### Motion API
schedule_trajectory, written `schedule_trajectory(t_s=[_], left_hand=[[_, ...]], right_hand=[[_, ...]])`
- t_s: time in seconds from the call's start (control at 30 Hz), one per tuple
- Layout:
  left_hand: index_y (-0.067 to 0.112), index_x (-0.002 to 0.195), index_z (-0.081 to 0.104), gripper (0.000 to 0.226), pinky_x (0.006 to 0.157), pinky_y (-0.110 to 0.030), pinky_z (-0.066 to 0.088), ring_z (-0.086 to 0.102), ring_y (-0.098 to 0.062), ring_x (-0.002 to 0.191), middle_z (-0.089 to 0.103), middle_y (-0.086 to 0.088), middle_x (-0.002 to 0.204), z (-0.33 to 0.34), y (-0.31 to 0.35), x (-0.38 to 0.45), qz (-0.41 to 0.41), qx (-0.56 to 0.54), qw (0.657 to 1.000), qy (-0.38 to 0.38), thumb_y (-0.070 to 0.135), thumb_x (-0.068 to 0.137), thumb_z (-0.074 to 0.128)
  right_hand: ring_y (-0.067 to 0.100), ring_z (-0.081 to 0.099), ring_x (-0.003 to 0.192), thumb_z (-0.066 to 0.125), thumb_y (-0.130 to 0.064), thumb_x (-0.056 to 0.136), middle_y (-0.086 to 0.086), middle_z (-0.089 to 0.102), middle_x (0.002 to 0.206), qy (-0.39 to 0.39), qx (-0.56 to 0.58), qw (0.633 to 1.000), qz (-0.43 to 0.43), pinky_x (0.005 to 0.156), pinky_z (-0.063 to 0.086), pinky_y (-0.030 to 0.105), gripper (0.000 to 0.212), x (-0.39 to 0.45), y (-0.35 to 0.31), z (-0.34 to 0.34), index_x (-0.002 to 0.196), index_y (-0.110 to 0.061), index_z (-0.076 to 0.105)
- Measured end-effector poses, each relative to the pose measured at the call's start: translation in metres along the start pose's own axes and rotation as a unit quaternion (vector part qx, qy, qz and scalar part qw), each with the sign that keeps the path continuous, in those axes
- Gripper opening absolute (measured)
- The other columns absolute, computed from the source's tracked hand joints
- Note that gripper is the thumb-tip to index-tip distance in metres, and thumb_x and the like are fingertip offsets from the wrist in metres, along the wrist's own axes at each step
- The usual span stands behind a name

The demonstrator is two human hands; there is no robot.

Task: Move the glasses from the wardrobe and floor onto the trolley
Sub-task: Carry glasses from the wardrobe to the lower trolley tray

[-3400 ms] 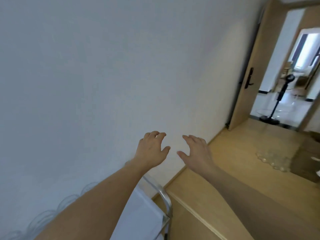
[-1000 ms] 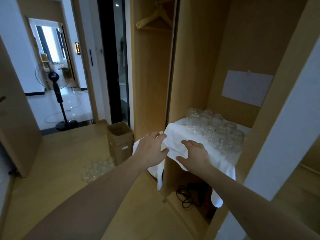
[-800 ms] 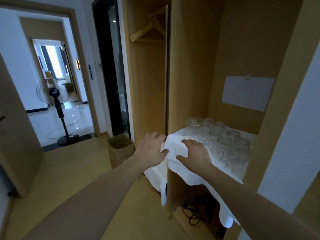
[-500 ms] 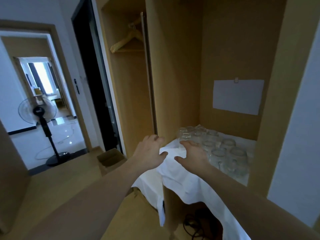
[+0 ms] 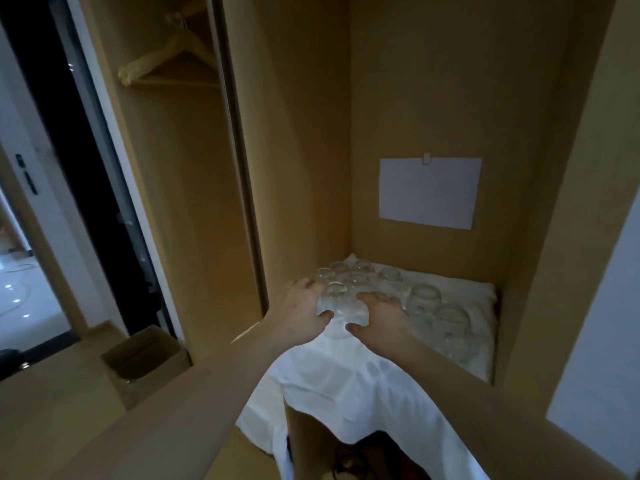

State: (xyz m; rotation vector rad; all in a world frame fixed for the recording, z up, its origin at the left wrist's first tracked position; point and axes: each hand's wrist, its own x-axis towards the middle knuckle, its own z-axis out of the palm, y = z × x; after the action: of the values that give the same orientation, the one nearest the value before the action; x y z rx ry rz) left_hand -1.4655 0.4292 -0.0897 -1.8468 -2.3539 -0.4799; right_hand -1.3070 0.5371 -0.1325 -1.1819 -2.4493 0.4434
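Several clear glasses (image 5: 422,299) stand upside down on a white cloth (image 5: 349,379) that covers a shelf inside the wooden wardrobe (image 5: 304,140). My left hand (image 5: 298,311) and my right hand (image 5: 381,318) reach in over the front of the group. Between them sits the nearest glass (image 5: 337,306); the left fingers curl around its left side and the right fingers spread by its right side. Neither hand has lifted anything. The trolley is out of view.
An open cardboard box (image 5: 145,362) stands on the wooden floor left of the wardrobe. A wooden hanger (image 5: 169,55) hangs in the left compartment. A white sheet of paper (image 5: 429,192) is stuck on the back panel. Dark cables (image 5: 349,462) lie under the shelf.
I turned from a white wall toward the wardrobe and stepped close. Both hands moved forward from the cloth's front edge to the nearest glass.
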Motion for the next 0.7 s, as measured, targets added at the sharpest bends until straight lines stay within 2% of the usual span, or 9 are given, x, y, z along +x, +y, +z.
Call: schedule_trajectory(t_s=[0.17, 0.33, 0.47, 0.6, 0.7], left_hand=[[0.023, 0.14, 0.054, 0.051, 0.098, -0.036, 0.042, 0.05, -0.028, 0.123, 0.057, -0.005, 0.136, 0.01, -0.04, 0.039, 0.062, -0.03, 0.998, -0.006, 0.041, 0.093, 0.065], [0.026, 0.138, 0.053, 0.05, 0.096, -0.041, 0.048, 0.052, -0.03, 0.119, 0.057, -0.005, 0.128, 0.017, -0.084, 0.075, 0.073, -0.054, 0.995, -0.035, 0.045, 0.093, 0.062], [0.025, 0.14, 0.053, 0.053, 0.097, -0.043, 0.049, 0.051, -0.03, 0.12, 0.058, -0.006, 0.131, 0.022, -0.107, 0.098, 0.087, -0.075, 0.993, -0.041, 0.049, 0.092, 0.059], [0.026, 0.14, 0.053, 0.054, 0.097, -0.043, 0.049, 0.049, -0.03, 0.124, 0.056, -0.005, 0.135, 0.031, -0.121, 0.118, 0.098, -0.093, 0.99, -0.049, 0.05, 0.092, 0.058], [0.027, 0.141, 0.052, 0.054, 0.097, -0.046, 0.049, 0.049, -0.031, 0.122, 0.056, -0.005, 0.133, 0.033, -0.125, 0.135, 0.108, -0.09, 0.988, -0.059, 0.05, 0.092, 0.058]], right_hand=[[0.026, 0.05, 0.13, 0.071, -0.05, 0.084, 0.001, 0.055, 0.144, 0.021, -0.018, 0.999, 0.042, 0.108, 0.043, 0.038, 0.066, 0.029, -0.014, 0.01, 0.143, -0.027, 0.051], [0.026, 0.05, 0.132, 0.07, -0.051, 0.084, 0.002, 0.055, 0.144, 0.033, -0.028, 0.996, 0.079, 0.109, 0.043, 0.038, 0.066, 0.059, -0.034, 0.023, 0.143, -0.027, 0.051], [0.027, 0.051, 0.131, 0.07, -0.053, 0.084, 0.002, 0.054, 0.144, 0.043, -0.028, 0.993, 0.109, 0.106, 0.045, 0.038, 0.069, 0.069, -0.045, 0.038, 0.144, -0.027, 0.051], [0.029, 0.056, 0.124, 0.071, -0.051, 0.082, 0.006, 0.06, 0.137, 0.051, -0.031, 0.989, 0.135, 0.103, 0.048, 0.04, 0.061, 0.075, -0.05, 0.046, 0.136, -0.025, 0.058], [0.028, 0.049, 0.133, 0.069, -0.052, 0.084, 0.003, 0.053, 0.147, 0.048, -0.048, 0.986, 0.154, 0.109, 0.042, 0.04, 0.068, 0.081, -0.046, 0.045, 0.145, -0.027, 0.05]])
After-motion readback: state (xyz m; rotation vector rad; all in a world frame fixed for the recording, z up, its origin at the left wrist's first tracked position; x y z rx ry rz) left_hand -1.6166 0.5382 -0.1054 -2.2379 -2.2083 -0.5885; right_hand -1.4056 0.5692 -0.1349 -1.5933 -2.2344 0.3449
